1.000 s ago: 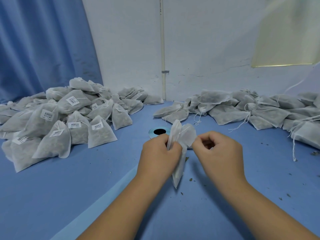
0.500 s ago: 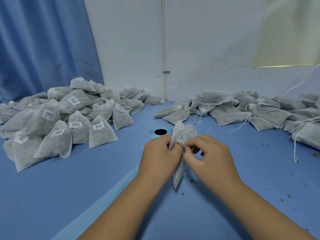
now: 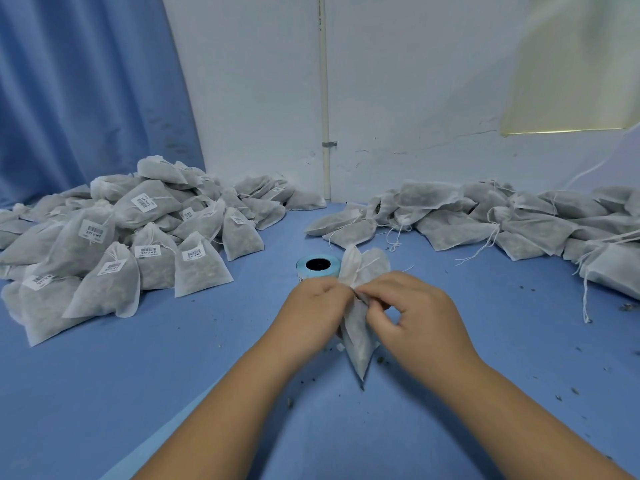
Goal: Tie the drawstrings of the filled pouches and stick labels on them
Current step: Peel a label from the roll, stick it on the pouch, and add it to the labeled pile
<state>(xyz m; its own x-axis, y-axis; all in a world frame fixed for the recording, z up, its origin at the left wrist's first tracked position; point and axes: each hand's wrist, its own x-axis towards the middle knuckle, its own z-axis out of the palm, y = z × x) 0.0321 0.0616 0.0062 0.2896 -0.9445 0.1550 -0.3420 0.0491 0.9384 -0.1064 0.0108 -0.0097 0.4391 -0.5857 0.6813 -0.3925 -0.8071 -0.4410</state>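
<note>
A white filled pouch (image 3: 358, 344) hangs upright over the blue table, its gathered neck flaring above my hands. My left hand (image 3: 311, 303) grips the neck from the left. My right hand (image 3: 408, 313) meets it from the right, thumb and fingers pinching the drawstring at the neck. A thin string end sticks out to the right of the pouch top. A blue label roll (image 3: 318, 268) stands just behind my left hand.
A heap of tied, barcode-labelled pouches (image 3: 138, 237) fills the left of the table (image 3: 173, 358). Unlabelled pouches with loose strings (image 3: 502, 223) lie along the back right. Small crumbs dot the table. A white wall and blue curtain stand behind.
My right hand has moved left from a spread-apart pull to meet my left hand at the pouch neck. The pouch stays upright in the same place.
</note>
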